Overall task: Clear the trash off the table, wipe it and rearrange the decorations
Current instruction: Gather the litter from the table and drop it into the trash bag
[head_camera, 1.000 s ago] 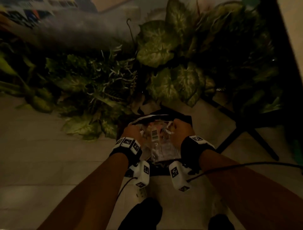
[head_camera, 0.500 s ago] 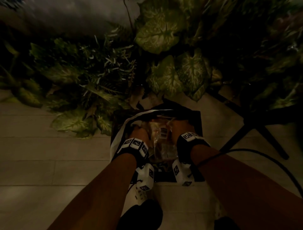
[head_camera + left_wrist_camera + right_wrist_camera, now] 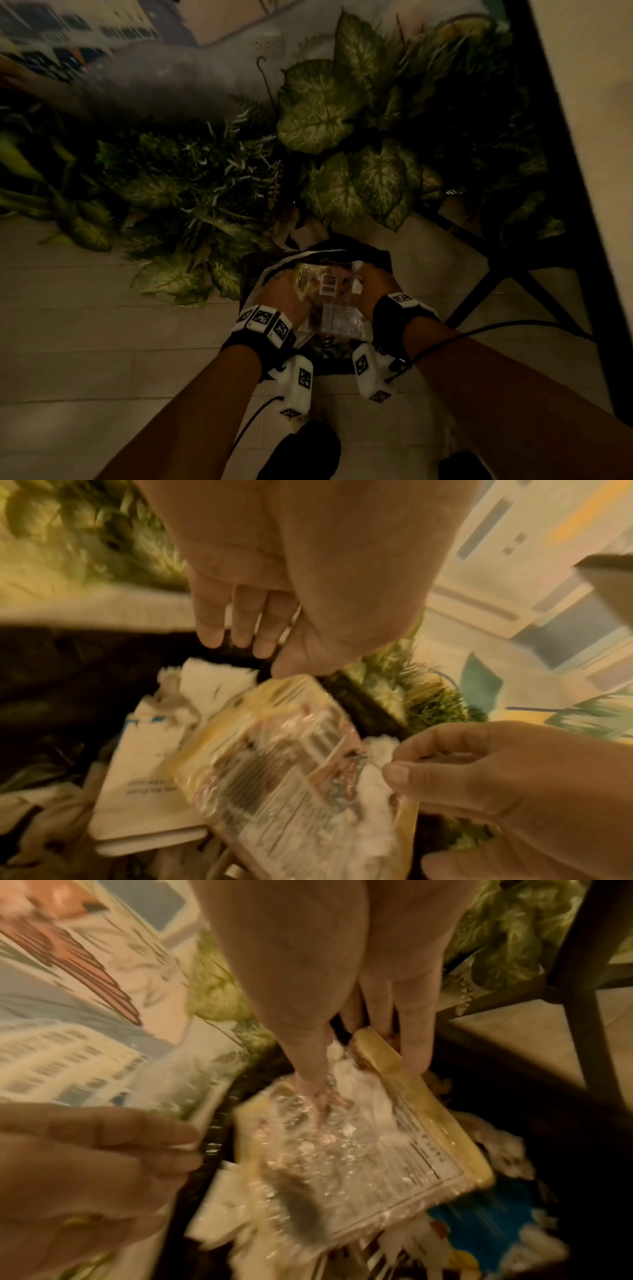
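Note:
A clear plastic wrapper (image 3: pixel 329 298) with yellow edges and a barcode label hangs over the mouth of a black trash bag (image 3: pixel 378 257) on the floor. My right hand (image 3: pixel 373 291) pinches the wrapper's (image 3: pixel 346 1153) yellow edge between thumb and fingers, with a bit of white tissue (image 3: pixel 356 1085). My left hand (image 3: pixel 277 291) grips the bag's left rim (image 3: pixel 359 704); its thumb lies near the wrapper's (image 3: pixel 274 772) top corner. Inside the bag lie crumpled white tissues (image 3: pixel 212 680), a printed white carton (image 3: pixel 143 783) and blue packaging (image 3: pixel 493 1215).
Leafy green plants (image 3: pixel 318 113) crowd the floor just behind the bag. Black table legs (image 3: pixel 493 284) and the table's edge (image 3: pixel 561 171) run along the right. Pale floor tiles (image 3: pixel 85 325) spread to the left. My feet (image 3: pixel 305 448) stand right below the bag.
Both hands stay at the bag's mouth with the wrapper between them. The head view dipped toward the bag and has lifted again.

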Tool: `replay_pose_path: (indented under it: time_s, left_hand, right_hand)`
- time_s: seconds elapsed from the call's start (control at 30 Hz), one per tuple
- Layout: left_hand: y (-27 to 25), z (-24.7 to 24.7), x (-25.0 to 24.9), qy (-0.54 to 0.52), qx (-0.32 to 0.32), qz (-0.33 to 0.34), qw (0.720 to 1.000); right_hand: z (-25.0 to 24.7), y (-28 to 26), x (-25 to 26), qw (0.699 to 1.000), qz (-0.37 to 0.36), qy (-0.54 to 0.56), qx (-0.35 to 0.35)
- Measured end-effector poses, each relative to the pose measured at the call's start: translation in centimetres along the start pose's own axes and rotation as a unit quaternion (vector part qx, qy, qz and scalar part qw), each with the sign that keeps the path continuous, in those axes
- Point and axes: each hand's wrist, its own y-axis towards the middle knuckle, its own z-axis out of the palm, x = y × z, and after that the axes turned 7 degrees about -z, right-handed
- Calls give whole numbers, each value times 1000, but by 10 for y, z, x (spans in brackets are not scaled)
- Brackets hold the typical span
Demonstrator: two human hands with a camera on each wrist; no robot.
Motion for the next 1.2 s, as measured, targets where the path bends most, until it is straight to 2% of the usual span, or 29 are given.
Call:
replay_pose_path:
  time_s: [0.13, 0.27, 0.37, 0.5, 0.57, 0.67, 0.8, 0.93, 1.07, 1.2]
  left_hand:
    - [-27, -23, -14, 0, 4, 6, 1000]
    - [-52, -57, -40, 39, -53, -2, 998]
    - [-71, -87, -65, 28, -96, 14, 995]
    - [-96, -118, -112, 7, -164, 66, 984]
    - [-108, -128, -143, 6, -192, 101, 976]
    - [-129, -130, -198, 6, -207, 174, 963]
    - [-162, -105, -275, 20, -182, 254, 950]
    - [-194, -68, -344, 31, -155, 299, 941]
    - [-221, -30, -406, 63, -131, 336, 931]
    - [-245, 10, -461, 70, -116, 347, 928]
  right_hand:
    - [-25, -33, 20, 998, -42, -18, 31]
    - [-56, -72, 39, 992, -97, -4, 80]
    - [-88, -101, 55, 987, -119, -40, 104]
    - [-155, -147, 63, 975, -211, -53, 50]
    - [-189, -172, 51, 967, -246, -59, 7]
    - [-241, -211, 12, 962, -262, -66, -49]
    - [-304, -260, -59, 969, -220, -68, -92]
    - [-350, -300, -139, 970, -158, -118, -141]
    - [-394, -336, -215, 970, -99, -115, -190]
    - [-437, -369, -274, 969, -52, -124, -205]
